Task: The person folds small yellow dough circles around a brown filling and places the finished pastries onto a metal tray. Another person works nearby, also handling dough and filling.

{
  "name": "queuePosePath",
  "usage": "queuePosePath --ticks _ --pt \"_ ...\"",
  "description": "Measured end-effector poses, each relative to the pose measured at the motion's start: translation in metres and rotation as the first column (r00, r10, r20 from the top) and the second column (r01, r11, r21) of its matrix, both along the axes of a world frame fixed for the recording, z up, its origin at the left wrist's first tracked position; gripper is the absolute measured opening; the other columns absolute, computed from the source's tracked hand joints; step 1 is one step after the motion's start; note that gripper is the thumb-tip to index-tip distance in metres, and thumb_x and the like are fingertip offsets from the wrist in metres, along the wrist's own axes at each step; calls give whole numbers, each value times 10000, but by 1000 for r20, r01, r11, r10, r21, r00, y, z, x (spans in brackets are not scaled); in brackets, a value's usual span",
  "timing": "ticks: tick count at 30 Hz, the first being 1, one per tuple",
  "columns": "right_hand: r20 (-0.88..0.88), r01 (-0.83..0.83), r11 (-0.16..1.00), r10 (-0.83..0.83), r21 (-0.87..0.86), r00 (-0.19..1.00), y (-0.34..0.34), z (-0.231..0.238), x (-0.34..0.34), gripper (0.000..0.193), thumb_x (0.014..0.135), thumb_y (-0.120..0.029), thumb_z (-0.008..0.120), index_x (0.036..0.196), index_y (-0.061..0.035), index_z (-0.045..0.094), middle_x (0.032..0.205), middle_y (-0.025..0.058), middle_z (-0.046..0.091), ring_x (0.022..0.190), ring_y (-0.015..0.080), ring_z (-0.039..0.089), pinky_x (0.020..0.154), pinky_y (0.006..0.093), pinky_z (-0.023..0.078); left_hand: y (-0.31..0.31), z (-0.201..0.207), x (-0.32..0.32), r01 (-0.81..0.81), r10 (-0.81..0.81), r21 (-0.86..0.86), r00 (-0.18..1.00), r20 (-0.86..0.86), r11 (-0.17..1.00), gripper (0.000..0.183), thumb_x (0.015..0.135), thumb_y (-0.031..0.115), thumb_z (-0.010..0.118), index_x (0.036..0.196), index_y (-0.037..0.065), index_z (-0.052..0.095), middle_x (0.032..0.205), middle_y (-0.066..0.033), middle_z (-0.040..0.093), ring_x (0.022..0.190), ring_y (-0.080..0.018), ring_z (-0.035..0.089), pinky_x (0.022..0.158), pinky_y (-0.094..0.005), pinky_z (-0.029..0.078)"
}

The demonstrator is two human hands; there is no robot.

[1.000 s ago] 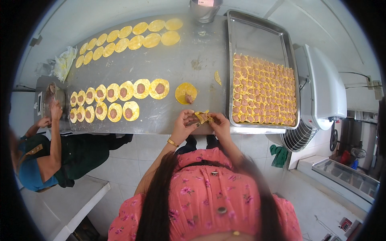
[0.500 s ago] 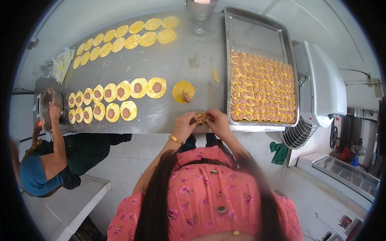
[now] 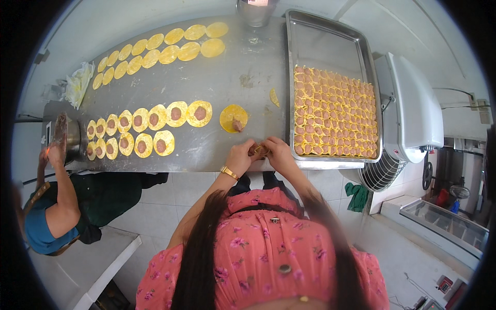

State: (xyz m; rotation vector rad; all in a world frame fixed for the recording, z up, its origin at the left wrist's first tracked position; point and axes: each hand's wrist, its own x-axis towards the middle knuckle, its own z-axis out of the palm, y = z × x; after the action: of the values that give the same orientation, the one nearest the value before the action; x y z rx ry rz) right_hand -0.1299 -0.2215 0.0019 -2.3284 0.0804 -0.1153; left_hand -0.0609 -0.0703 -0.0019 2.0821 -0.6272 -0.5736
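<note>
Near the table's front edge, my left hand [image 3: 242, 156] and my right hand [image 3: 279, 153] meet around one small dumpling [image 3: 260, 149]. Fingers of both pinch its yellow wrapper, and they hide most of it. Just beyond lies a single yellow wrapper [image 3: 233, 118] with a lump of pinkish meat filling [image 3: 237, 125] off its middle. Two rows of round wrappers [image 3: 200, 113] topped with meat lie to the left. To my right, a metal tray [image 3: 336, 23] holds close rows of open-topped dumplings [image 3: 335, 113] over its nearer part.
Bare wrappers [image 3: 189, 50] form two rows at the table's far side. A wrapper scrap [image 3: 274, 97] lies beside the tray. A metal container [image 3: 255, 14] stands at the back. At far left a co-worker [image 3: 51, 206] works at a metal bowl [image 3: 74, 136].
My fingers have closed further around the dumpling, which shows less now. The co-worker's hands have drawn lower, away from the bowl's middle. The view has shifted slightly.
</note>
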Motion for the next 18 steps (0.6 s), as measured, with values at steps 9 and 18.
queuePosePath --ticks 9,18 --pt "23 -23 1000 22 20 999 -2 4 4 273 669 62 547 918 -38 593 871 128 553 860 352 552 709 400 467 -1 10 3 99 -105 88 992 70 991 255 695 169 728 844 64 551 689 -112 625 679 -312 617 609 -402 482" --pt "-4 -29 1000 29 -12 1000 2 8 3 245 676 49 569 906 -33 596 879 127 566 839 349 562 700 407 468 3 1 5 88 -83 -38 990 117 995 258 718 178 714 882 56 556 767 -129 639 701 -310 622 619 -388 487"
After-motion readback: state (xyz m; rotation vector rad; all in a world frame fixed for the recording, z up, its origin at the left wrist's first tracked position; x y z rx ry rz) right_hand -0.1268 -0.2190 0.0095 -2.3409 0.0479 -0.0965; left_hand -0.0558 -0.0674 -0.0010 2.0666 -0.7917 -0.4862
